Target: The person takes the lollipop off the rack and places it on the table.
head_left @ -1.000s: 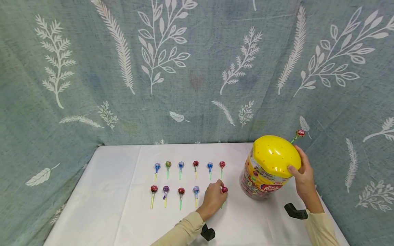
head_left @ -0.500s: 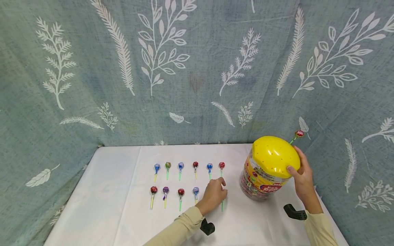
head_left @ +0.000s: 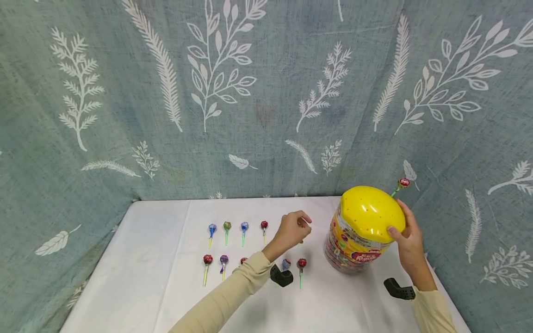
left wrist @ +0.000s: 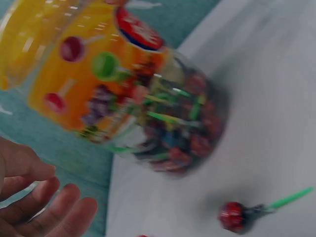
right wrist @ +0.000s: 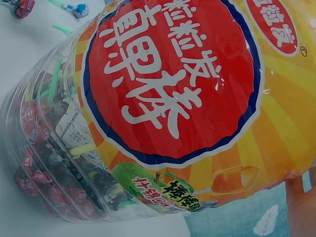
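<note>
In the head view, my left hand (head_left: 291, 232) hangs above the far row of lollipops with loosely bent fingers and nothing held. The left wrist view shows the same fingers (left wrist: 54, 210) apart from the jar (left wrist: 133, 111). A red lollipop with a green stick (head_left: 301, 263) lies below that hand, at the right end of the near row. My right hand (head_left: 410, 243) grips the yellow lid (head_left: 370, 212) of the clear candy jar (head_left: 347, 243), thumb on the lid's edge; the jar leans. Lollipops show through its wall in the right wrist view.
Several lollipops lie in two rows on the white table (head_left: 166, 259), among them a purple one (head_left: 224, 260) and a green one (head_left: 226, 226). My left arm hides others. One lollipop (head_left: 403, 183) sticks up behind the lid. A patterned curtain (head_left: 266, 115) stands behind and beside the table.
My left hand has let go of the red lollipop at the near row's right end and risen toward the far row. The right hand and jar stay nearly where they were.
</note>
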Tool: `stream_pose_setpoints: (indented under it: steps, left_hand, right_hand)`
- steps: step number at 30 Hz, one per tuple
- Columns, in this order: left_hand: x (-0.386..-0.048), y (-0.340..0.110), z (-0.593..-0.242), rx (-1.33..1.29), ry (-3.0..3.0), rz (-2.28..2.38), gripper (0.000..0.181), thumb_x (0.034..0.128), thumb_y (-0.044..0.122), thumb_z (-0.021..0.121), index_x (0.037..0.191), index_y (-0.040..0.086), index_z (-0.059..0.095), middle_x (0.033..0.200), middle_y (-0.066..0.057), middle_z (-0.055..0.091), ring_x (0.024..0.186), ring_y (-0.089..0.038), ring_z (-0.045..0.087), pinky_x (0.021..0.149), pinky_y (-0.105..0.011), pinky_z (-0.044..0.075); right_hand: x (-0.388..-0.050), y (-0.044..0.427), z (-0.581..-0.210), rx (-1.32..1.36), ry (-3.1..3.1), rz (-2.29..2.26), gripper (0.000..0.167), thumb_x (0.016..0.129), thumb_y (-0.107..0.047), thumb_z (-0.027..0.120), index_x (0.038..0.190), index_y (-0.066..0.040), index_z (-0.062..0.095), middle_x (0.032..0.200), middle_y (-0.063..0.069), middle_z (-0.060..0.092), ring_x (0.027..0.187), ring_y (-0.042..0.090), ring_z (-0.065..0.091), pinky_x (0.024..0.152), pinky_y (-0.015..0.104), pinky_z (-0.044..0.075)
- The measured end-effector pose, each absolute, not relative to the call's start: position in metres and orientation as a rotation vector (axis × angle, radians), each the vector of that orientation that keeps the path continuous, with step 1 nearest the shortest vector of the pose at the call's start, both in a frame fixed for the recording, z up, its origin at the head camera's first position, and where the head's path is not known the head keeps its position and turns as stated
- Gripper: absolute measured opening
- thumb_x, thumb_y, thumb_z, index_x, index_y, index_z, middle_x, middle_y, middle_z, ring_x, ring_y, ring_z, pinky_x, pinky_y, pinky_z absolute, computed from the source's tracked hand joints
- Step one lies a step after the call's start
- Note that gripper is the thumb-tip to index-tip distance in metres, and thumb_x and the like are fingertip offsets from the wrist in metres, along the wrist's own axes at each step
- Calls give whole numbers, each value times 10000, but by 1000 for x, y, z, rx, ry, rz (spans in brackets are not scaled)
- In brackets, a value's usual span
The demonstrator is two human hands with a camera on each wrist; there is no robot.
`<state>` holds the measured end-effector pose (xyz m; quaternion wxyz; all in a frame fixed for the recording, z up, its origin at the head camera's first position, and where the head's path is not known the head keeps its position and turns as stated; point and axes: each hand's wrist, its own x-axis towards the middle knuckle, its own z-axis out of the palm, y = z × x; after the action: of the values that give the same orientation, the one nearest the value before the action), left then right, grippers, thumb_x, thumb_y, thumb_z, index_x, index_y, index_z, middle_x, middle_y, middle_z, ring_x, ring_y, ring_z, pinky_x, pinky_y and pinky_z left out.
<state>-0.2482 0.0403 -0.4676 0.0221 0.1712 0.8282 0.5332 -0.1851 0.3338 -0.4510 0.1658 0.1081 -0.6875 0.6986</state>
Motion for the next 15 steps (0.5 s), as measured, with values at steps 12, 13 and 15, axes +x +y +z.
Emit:
stream_pose_setpoints:
  steps: [12,13,15]
  left_hand:
    - [-273,52,-403,626,2425,1794,125,875,70,620,995,89,649,847,-39,643,708,-180,636,560,-319,558]
    - [-274,54,-399,636,2418,1802,129,875,74,626,1001,91,646,853,-36,639,712,-167,629,566,-312,557]
    - [-276,60,-391,656,2407,1824,134,872,80,639,1005,97,644,859,-27,634,711,-132,613,570,-288,550]
  right_hand:
    - [-185,333,-452,259,-1969,1989,644,908,30,493,1490,-118,261,1345,21,403,1090,139,465,889,148,429]
    - [-185,333,-451,258,-1970,1990,644,910,30,492,1490,-132,266,1348,18,401,1091,138,466,890,148,429]
    - [-185,334,-451,263,-1971,1993,644,913,33,483,1491,-145,263,1355,19,390,1095,139,460,892,148,426]
